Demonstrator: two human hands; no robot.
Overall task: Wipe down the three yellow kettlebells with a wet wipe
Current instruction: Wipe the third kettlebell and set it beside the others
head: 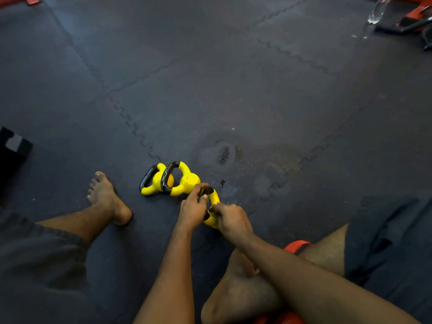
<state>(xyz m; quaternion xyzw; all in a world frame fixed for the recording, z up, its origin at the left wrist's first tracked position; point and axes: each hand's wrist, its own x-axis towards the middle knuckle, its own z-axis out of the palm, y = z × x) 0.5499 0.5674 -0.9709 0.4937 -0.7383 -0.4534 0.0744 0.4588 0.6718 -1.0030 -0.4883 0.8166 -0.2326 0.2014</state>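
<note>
Dark rubber gym floor (210,78), jigsaw-seamed tiles, viewed from a seated position. Left hand (193,208) curled round the black handle of the near kettlebell (214,198), fingers closed on it. Right hand (230,218) wrapped over the yellow body just beside, fingers curled tight; wet wipe not discernible, possibly under that palm, cannot tell. Near kettlebell tipped over, low to the floor between the two hands. Just beyond the left hand: middle kettlebell (187,181) on its side, then far kettlebell (155,181) beside it, likewise on its side, handles overlapping in view. Further out, damp patch (224,153) on the tiles; bare foot (107,197) to the left; clear bottle (378,10) well apart at top right. Judged best for this step: brace by the handle, turn the bell bit by bit under the wiping hand, reach neck and underside, do the handle last, set down apart from the other two.
</note>
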